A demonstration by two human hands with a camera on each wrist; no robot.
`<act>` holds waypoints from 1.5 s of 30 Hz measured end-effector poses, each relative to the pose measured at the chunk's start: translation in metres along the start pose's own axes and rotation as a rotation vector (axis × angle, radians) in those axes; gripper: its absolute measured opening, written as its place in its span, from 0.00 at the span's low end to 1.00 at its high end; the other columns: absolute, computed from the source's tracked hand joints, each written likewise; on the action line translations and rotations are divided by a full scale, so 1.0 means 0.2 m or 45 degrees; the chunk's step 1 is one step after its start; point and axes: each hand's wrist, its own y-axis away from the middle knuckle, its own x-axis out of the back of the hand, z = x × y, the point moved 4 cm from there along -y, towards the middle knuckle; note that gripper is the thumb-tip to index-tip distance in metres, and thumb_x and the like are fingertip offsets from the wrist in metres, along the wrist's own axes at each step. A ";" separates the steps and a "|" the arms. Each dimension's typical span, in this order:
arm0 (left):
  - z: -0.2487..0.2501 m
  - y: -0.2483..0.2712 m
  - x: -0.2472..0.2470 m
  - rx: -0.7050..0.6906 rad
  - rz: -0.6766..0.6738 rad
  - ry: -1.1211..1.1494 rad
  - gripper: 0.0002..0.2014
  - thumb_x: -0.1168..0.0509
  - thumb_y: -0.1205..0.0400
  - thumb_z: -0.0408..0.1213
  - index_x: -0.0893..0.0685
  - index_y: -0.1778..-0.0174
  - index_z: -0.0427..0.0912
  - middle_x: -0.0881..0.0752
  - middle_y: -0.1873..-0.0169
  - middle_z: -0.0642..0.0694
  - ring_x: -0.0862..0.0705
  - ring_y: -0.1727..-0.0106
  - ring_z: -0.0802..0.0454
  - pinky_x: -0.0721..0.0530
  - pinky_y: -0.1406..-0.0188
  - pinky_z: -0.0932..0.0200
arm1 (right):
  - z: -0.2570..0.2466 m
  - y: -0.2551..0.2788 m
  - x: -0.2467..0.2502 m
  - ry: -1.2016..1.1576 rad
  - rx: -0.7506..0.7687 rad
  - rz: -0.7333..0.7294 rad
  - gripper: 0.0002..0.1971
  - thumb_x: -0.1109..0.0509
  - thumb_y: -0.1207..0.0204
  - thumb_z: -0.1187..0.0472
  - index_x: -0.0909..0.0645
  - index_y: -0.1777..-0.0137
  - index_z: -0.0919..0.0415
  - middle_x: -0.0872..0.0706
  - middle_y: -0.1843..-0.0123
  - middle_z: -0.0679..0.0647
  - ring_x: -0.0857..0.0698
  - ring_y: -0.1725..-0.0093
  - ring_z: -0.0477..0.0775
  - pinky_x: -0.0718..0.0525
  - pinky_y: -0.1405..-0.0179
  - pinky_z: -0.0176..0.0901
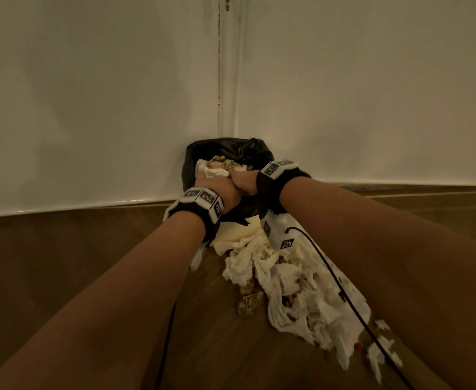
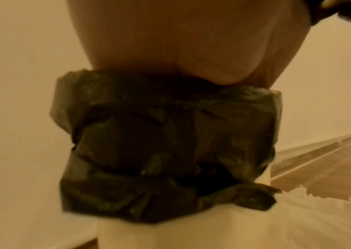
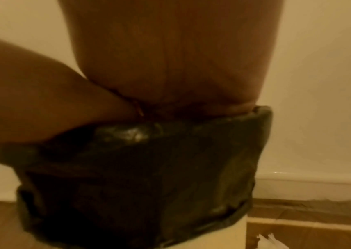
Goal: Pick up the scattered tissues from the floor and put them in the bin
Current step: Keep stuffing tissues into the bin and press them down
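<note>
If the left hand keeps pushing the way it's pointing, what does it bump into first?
Most likely the crumpled tissues already in the bin. The left hand points down into the black-lined opening, right against that wad. Below that probably comes more rubbish or the liner, though the depth is hidden.

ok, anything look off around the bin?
Yes: a big pile of torn tissues lies on the floor before the bin, some stained brown. Both hands, left hand and right hand, press tissues inside.
</note>
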 end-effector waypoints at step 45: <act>0.15 0.28 -1.08 0.111 -0.156 0.651 0.08 0.39 0.18 0.36 0.19 0.45 0.47 0.24 0.38 0.41 0.21 0.44 0.43 0.20 0.43 0.52 | 0.44 0.59 -1.19 -0.054 -0.005 -0.108 0.25 0.40 0.19 0.53 0.36 0.23 0.58 0.30 0.28 0.58 0.34 0.27 0.66 0.37 0.25 0.53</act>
